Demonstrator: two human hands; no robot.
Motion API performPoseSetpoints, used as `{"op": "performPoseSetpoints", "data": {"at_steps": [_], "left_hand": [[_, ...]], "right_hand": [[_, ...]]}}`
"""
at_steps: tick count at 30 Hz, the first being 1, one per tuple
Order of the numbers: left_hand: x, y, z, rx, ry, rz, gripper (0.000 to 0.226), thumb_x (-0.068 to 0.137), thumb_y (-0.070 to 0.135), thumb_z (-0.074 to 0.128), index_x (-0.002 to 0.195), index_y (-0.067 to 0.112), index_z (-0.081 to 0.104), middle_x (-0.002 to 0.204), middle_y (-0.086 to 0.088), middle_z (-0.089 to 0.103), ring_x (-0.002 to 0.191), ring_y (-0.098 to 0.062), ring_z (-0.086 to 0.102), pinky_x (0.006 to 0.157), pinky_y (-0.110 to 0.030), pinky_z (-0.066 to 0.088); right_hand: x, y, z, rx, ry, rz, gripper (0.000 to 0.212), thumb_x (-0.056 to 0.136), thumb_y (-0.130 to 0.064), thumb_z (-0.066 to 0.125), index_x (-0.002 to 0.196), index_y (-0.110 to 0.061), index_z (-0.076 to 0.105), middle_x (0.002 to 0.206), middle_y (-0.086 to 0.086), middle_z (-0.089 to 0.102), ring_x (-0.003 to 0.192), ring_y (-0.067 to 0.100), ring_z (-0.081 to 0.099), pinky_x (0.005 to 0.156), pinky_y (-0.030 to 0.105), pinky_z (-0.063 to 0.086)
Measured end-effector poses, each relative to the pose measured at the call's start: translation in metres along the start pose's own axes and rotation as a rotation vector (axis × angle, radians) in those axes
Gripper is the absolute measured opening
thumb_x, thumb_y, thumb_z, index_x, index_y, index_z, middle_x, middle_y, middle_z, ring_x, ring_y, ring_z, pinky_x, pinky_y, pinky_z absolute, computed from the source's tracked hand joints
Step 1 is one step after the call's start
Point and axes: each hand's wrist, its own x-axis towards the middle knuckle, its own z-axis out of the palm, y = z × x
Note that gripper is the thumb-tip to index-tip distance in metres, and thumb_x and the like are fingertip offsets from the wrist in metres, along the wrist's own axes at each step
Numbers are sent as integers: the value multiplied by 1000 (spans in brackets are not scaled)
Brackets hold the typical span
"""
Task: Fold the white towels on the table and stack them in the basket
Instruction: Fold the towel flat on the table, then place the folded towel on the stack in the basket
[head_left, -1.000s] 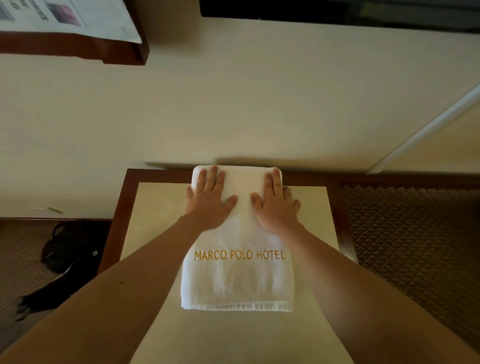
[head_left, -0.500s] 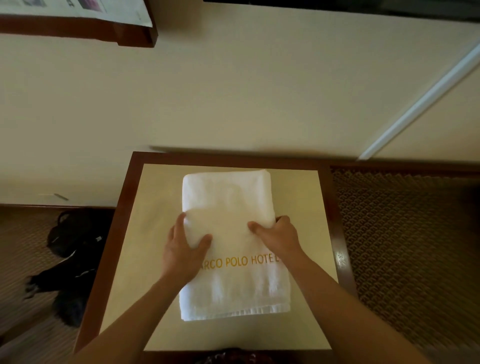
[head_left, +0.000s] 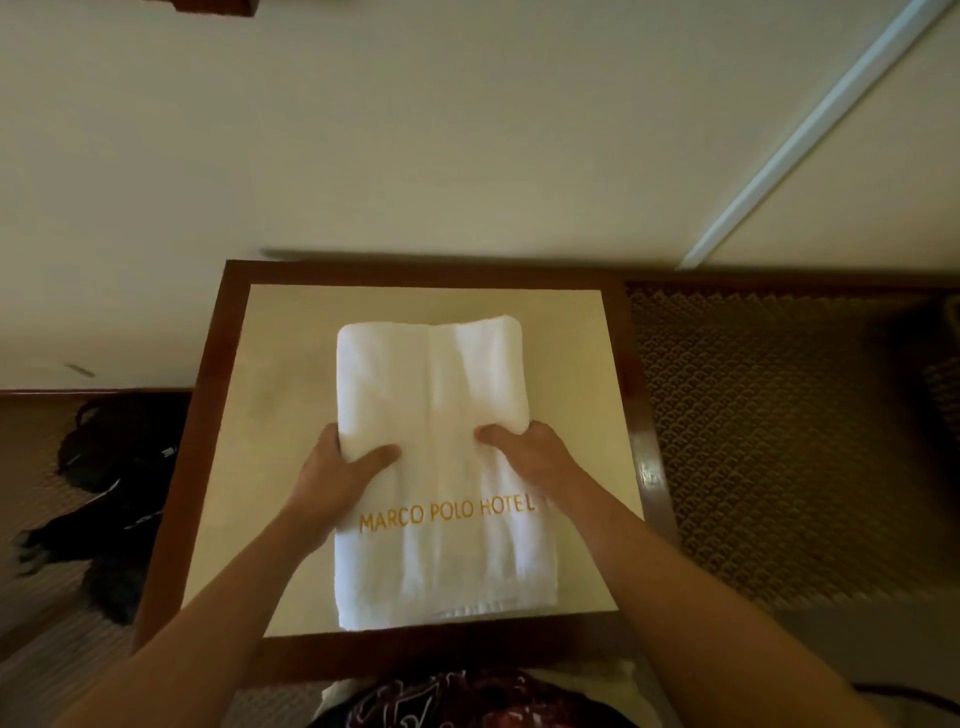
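While the towel (head_left: 436, 415) lies on the table (head_left: 571, 353), my left hand (head_left: 332, 478) and right hand (head_left: 530, 462) pinch its sides, fingers underneath.

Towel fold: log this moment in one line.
left hand grips towel edge | right hand grips opposite edge | towel on table | basket unseen
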Motion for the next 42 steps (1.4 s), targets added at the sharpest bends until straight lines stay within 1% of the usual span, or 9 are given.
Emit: {"op": "performPoseSetpoints", "data": {"at_steps": [3,9,15,21,28,33,35,39,42], "left_hand": [[-3,-1,10,-20,1,-10,74,53,66,83,112,26,62,103,2,75,90,-23,73,79,-50,62],[-5,14,30,-12,17,37,49,75,40,87,112,16,66,101,-3,75,89,-25,73,73,-39,59],[-4,39,71,83,-98,89,70,59,58,84,115,20,69,103,-3,77,89,-28,75,79,-49,62],[-40,80,185,223,-306,203,64,69,53,85,120,19,67,106,-2,76,92,-26,75,79,-46,62],[-140,123,358,340,-549,362,64,70,52,88,119,17,67,106,-2,76,89,-22,75,78,-43,63],[-243,141,484,389,-763,505,33,87,32,81,113,22,64,99,4,73,83,-14,74,58,-25,58],[-287,141,534,416,-851,565,29,88,30,80,108,27,59,99,6,70,85,-14,73,59,-25,57],[-368,134,613,471,-996,658,41,83,36,83,115,22,61,107,2,71,91,-17,73,71,-33,60],[-421,126,658,494,-1075,726,51,81,39,85,120,18,60,104,6,70,90,-12,71,68,-28,57]], "right_hand": [[-3,20,-5,78,55,34,61,70,-56,82,113,-14,72,102,0,76,88,16,72,74,29,56],[-12,38,-12,230,72,4,59,71,-53,82,115,-17,67,105,-3,75,89,14,73,81,35,60],[-25,64,-53,343,99,47,60,67,-52,83,114,-18,70,101,-3,77,87,15,75,85,39,62],[-69,128,-156,439,242,62,39,80,-40,83,108,-14,77,99,2,77,87,17,75,84,35,62],[-153,251,-288,649,502,79,45,82,-39,83,113,-8,74,104,8,77,91,23,75,83,41,63],[-227,350,-367,779,711,91,42,81,-40,83,109,-10,74,100,7,78,86,24,77,83,47,63],[-262,390,-395,819,819,100,42,81,-40,84,107,-9,74,99,7,78,86,24,77,83,47,63],[-337,457,-434,914,1009,113,39,81,-39,85,105,-10,75,98,7,78,84,24,77,80,45,64],[-385,495,-453,955,1107,142,37,83,-39,83,105,-11,74,98,7,78,83,23,76,75,39,64]]}}
